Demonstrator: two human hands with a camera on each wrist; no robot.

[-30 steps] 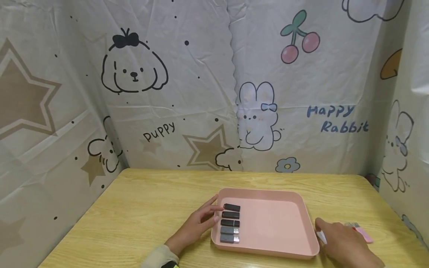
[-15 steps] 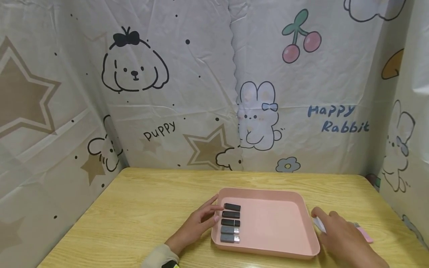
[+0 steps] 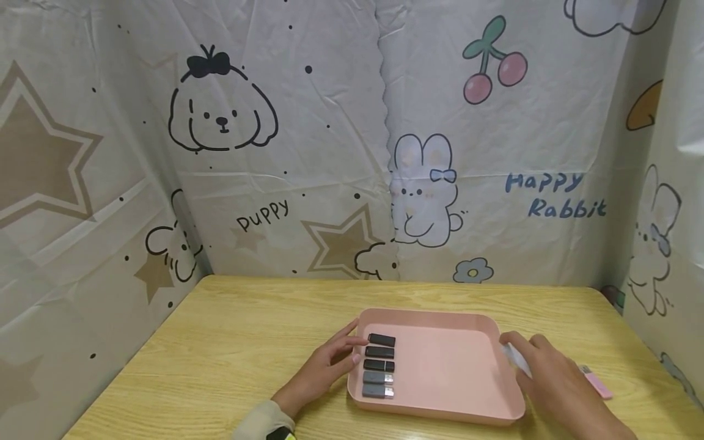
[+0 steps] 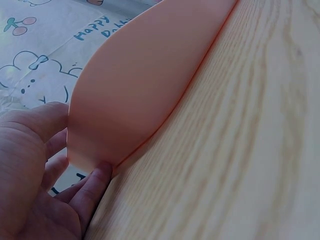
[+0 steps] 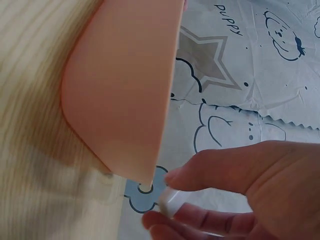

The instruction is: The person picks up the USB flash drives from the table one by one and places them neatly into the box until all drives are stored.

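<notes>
A pink tray lies on the table, with black USB sticks and grey USB sticks in a row along its left side. My left hand rests at the tray's left wall, index fingertip over the rim. In the left wrist view, its fingers touch the wall near a corner. My right hand pinches a small white stick between thumb and fingers at the tray's right rim. Part of the stick is hidden by the fingers; in the right wrist view, its smooth pale end shows just beyond the rim.
Right of my right hand, a pink USB stick lies on the wooden table, partly hidden behind the hand. A printed cloth with cartoon animals hangs behind the table and along both sides.
My right hand has moved left and away from me, from beside the pink USB stick to the tray's right rim, carrying the white stick. The left hand and tray stay put.
</notes>
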